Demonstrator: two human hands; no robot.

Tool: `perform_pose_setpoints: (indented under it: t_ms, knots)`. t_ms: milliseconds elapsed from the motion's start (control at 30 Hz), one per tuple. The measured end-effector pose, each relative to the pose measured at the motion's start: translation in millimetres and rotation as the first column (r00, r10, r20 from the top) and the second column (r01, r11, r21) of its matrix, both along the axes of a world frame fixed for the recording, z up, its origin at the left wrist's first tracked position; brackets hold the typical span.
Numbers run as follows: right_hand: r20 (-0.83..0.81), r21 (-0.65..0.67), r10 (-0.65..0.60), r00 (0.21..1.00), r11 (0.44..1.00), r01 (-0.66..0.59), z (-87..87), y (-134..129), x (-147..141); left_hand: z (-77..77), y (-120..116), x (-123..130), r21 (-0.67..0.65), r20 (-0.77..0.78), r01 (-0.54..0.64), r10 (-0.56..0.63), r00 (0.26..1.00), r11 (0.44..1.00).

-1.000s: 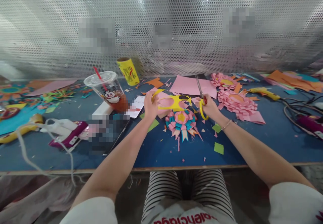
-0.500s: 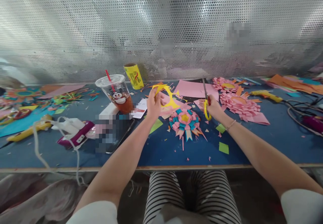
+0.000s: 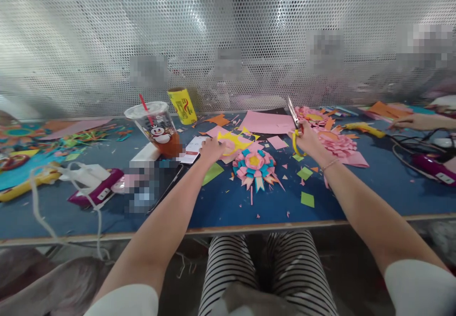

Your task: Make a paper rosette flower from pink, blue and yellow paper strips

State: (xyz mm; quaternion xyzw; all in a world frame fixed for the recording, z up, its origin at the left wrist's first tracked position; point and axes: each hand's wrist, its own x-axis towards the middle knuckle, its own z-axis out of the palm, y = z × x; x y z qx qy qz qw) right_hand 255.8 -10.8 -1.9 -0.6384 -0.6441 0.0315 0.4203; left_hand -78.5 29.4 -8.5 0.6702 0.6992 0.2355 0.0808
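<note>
My left hand (image 3: 213,148) is low over the table, fingers curled at the left edge of a yellow paper scrap (image 3: 237,141) with cut-out curves. Pink paper pieces lie under the scrap. In my right hand (image 3: 307,138) is a pair of scissors (image 3: 294,111) with yellow handles, its blades pointing up and away from me. Between my hands, nearer to me, lies a pink and blue paper rosette (image 3: 254,163) with a yellow centre and ribbon tails. A small pink square (image 3: 277,142) lies behind it.
A plastic cup (image 3: 156,128) with a red straw, a yellow tube (image 3: 182,107), a phone and a purple power strip (image 3: 96,187) stand or lie left. Pink paper flowers (image 3: 337,142), a yellow glue gun (image 3: 365,129) and another person's hand (image 3: 409,122) are right. A perforated metal screen (image 3: 249,35) stands behind.
My left hand has lowered, and the yellow scrap now lies down on the pink paper. My right hand has turned the scissors slightly and moved back. Another person's hand has appeared at right.
</note>
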Motion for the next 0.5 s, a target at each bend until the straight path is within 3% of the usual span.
perform_pose_setpoints:
  t_ms: [133,333,500]
  knots:
    - [0.148,-0.07,-0.028,0.989,0.997,0.039,-4.2,1.3,6.6,1.1,-8.6,1.3,-0.075,-0.166,-0.019,0.007,0.986,0.997]
    - [0.253,-0.157,0.014,0.967,0.987,0.026,-18.2,10.7,-3.6,5.0,-13.1,4.9,0.007,-0.118,0.136,-0.134,0.984,0.991]
    - [0.348,-0.213,0.04,0.937,0.976,0.037,-22.3,17.7,-17.2,2.1,-9.8,11.0,0.024,-0.061,0.141,-0.139,0.988,0.99]
